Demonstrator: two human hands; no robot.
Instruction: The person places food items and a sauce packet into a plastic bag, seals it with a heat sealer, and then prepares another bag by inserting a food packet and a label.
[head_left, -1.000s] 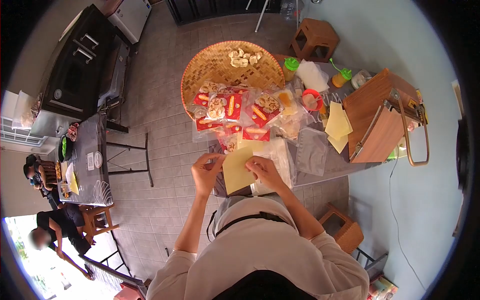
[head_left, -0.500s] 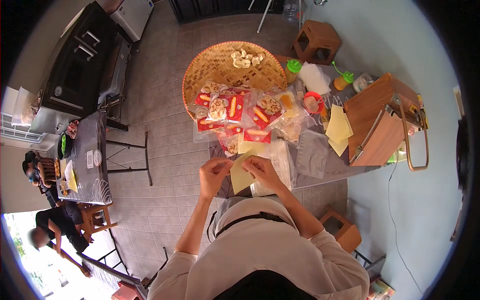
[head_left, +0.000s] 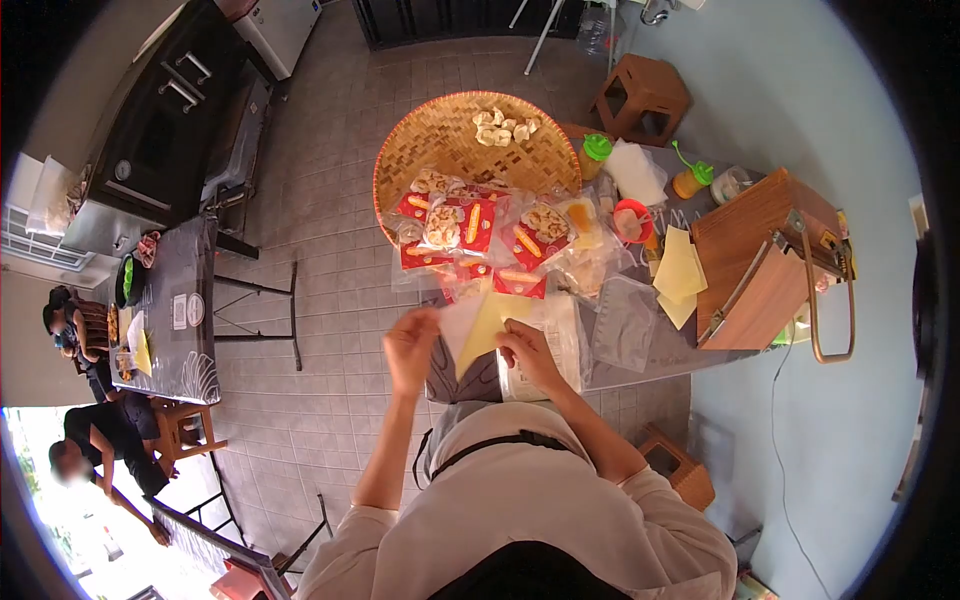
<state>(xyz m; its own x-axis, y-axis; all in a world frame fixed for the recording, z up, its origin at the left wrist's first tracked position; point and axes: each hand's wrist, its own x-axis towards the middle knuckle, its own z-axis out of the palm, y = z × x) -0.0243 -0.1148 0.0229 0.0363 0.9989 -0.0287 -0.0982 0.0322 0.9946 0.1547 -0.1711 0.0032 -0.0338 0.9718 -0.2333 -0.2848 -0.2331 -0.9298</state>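
My left hand (head_left: pixel 411 345) pinches the outer edge of a whitish sheet (head_left: pixel 459 324). That sheet stands apart from a yellow paper (head_left: pixel 483 332) along a slanting line, like a layer being peeled from its backing. My right hand (head_left: pixel 530 354) is closed on the yellow paper's right side. Just beyond my hands lie clear bags with red labels (head_left: pixel 520 284) and pale food pieces (head_left: pixel 444 226) inside. A stack of clear plastic bags (head_left: pixel 563 345) lies beside and partly under my right hand.
Behind the packs sits a round woven tray (head_left: pixel 430 130) holding several pale pieces (head_left: pixel 497 128). To the right are yellow sheets (head_left: pixel 680 270), a red cup (head_left: pixel 631 222), green-capped bottles (head_left: pixel 594 152) and a wooden box (head_left: pixel 745 255). People (head_left: pixel 110 440) are at the far left.
My left hand has moved left, away from my right hand, drawing the whitish layer off the yellow paper. The view has shifted slightly.
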